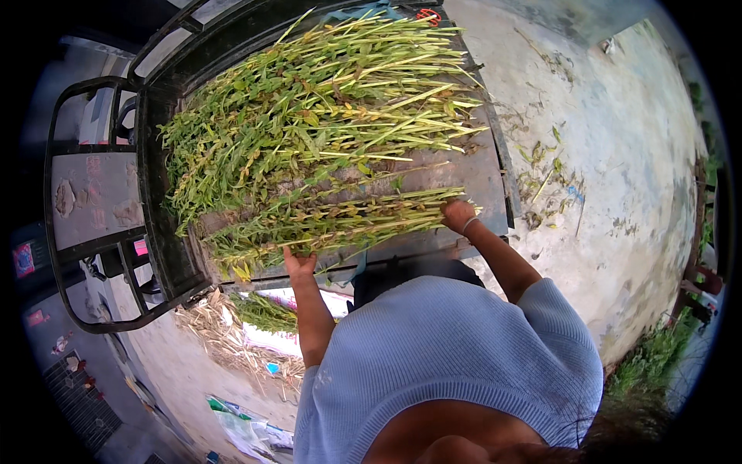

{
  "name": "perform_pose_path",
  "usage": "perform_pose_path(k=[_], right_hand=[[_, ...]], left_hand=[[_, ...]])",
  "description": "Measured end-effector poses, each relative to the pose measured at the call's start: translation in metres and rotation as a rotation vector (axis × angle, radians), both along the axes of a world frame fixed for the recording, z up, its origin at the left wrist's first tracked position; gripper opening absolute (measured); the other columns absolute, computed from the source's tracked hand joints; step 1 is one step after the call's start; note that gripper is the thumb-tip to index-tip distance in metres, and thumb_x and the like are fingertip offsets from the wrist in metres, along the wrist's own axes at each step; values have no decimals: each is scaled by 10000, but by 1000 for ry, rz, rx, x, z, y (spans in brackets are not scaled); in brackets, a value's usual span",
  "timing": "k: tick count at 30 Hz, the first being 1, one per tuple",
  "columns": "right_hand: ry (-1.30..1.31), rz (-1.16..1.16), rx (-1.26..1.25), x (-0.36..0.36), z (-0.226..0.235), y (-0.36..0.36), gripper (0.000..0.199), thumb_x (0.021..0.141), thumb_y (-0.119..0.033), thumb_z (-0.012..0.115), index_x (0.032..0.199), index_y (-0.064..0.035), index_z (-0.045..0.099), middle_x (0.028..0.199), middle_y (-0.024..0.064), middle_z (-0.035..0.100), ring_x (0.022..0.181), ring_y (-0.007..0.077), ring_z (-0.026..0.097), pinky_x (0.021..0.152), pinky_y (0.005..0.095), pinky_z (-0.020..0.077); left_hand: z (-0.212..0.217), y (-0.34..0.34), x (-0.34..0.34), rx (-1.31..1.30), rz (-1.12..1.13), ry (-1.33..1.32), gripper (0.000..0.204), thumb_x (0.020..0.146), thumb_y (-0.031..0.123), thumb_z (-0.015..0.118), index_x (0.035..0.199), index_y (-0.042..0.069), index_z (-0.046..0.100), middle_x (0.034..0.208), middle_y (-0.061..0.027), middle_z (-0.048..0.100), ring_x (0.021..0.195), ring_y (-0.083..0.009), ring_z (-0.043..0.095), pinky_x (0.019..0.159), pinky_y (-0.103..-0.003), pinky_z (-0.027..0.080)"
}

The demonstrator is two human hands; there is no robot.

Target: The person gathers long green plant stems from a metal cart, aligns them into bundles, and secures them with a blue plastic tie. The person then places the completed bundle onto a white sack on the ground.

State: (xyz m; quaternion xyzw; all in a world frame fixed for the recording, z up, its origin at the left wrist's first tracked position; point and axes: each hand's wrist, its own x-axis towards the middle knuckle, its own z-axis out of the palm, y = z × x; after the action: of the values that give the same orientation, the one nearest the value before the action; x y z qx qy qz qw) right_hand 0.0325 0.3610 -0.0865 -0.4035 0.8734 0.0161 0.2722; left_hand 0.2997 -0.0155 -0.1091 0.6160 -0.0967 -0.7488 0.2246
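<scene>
The person's right hand (pixel 458 215) is closed around the pale cut ends of a bundle of stalks (pixel 363 220), near the right end of the cart bed (pixel 485 176), with a light band (pixel 470 223) round the wrist. The left hand (pixel 299 264) touches the leafy part of that bundle at the bed's near edge; its fingers go in among the stems, so I cannot tell how tightly it is closed. The bundle lies lengthwise along the near side of the bed, green leaves mixed with yellowed ones, leafy tops toward the bed's left end. Beyond it, past a dirt-strewn strip with a few loose stems, a much larger pile of stalks (pixel 317 116) covers the middle and far side of the bed, laid the same way. At the bed's far right corner is a small red looped object (pixel 427 16), too small to make out. A dark metal rail frame (pixel 53 201) stands at the bed's left end. Off the bed's right end, fallen leaves (pixel 541 182) are scattered over the concrete floor (pixel 626 209). Below the near edge, more green stalks (pixel 265 313) lie on a pale sheet (pixel 270 340), beside dry plant litter (pixel 212 329).
</scene>
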Motion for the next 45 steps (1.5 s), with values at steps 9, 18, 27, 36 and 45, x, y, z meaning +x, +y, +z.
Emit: perform_pose_path(k=[9, 18, 27, 36, 45], right_hand=[[145, -113, 246, 2, -13, -19, 214, 814, -192, 490, 987, -82, 549, 1006, 116, 571, 946, 279, 564, 781, 455, 441], [70, -103, 138, -13, 27, -39, 653, 564, -423, 779, 1058, -89, 512, 1056, 122, 521, 1035, 300, 501, 820, 451, 446], [385, 168, -435, -85, 65, -188, 403, 665, -249, 685, 999, -74, 545, 998, 83, 530, 957, 244, 495, 778, 388, 406], [443, 376, -105, -77, 16, -243, 241, 748, -161, 556, 967, -73, 606, 935, 86, 543, 961, 261, 442, 755, 424, 358], [222, 326, -519, -34, 83, -159, 156, 690, -120, 553, 834, -63, 577, 851, 96, 578, 810, 277, 546, 680, 430, 444]], left_hand=[[24, 43, -32, -1358, -966, -897, 840, 638, 260, 773, 1319, 38, 333, 1371, -263, 233, 1204, -429, 329, 960, -460, 351], [33, 83, -62, -1283, -1742, -863, 889, 583, 245, 801, 1345, 213, 343, 1444, -133, 157, 1299, -370, 197, 1014, -430, 302], [41, 86, -56, -1506, -1494, -773, 690, 604, 203, 767, 1221, 120, 469, 1347, -157, 321, 1210, -394, 315, 952, -455, 360], [34, 91, -48, -1495, -1276, -586, 533, 687, 219, 729, 1143, 40, 519, 1185, -162, 503, 1032, -320, 512, 856, -422, 443], [50, 57, -90, -87, -232, 209, 438, 824, 320, 636, 1154, 77, 483, 1066, -53, 542, 978, -209, 537, 814, -370, 484]])
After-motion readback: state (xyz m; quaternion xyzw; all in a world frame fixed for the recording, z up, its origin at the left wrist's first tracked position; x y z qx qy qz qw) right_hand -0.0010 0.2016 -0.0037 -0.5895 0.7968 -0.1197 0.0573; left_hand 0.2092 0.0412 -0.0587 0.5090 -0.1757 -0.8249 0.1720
